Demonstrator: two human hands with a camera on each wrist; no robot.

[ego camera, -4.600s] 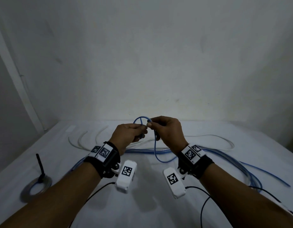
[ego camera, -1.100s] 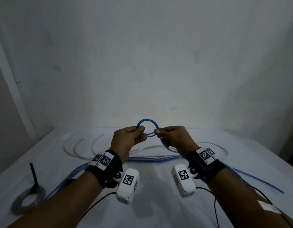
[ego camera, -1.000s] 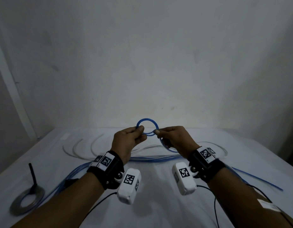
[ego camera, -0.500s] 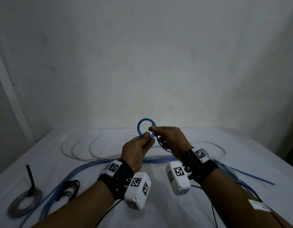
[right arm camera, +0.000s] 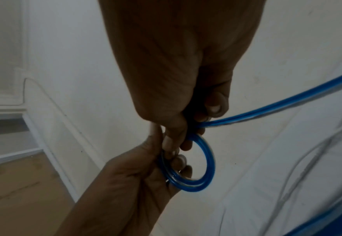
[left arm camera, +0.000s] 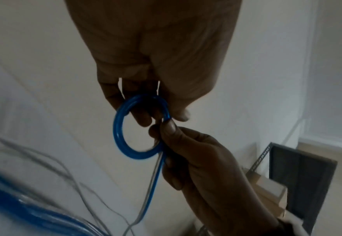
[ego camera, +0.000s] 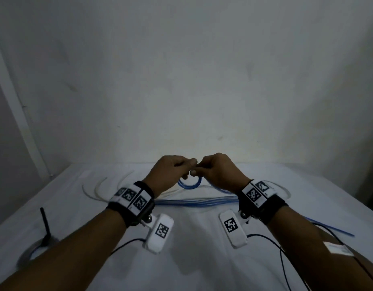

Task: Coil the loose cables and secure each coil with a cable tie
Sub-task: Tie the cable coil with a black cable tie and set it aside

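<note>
So the small blue coil [ego camera: 189, 182] is hanging just under our fingers, held up off the white table [ego camera: 194, 259] in front of us. Left hand [ego camera: 168, 172] pinches the top of the loop; right hand [ego camera: 219, 172] pinches right next to it, with the free run of blue cable [right arm camera: 283, 103] trailing off through its curled fingers. Knuckles are pretty much touching.

Beyond the hands, the rest of the blue cable [ego camera: 198, 201] lies in long strands across the table, with white cables [ego camera: 101, 189] further left. A grey coil with a black tie sticking up [ego camera: 44, 234] sits near left.

Half a second ago the loop stood above our fingers; now it's flipped down below them, and our hands have spread apart at the wrists.
</note>
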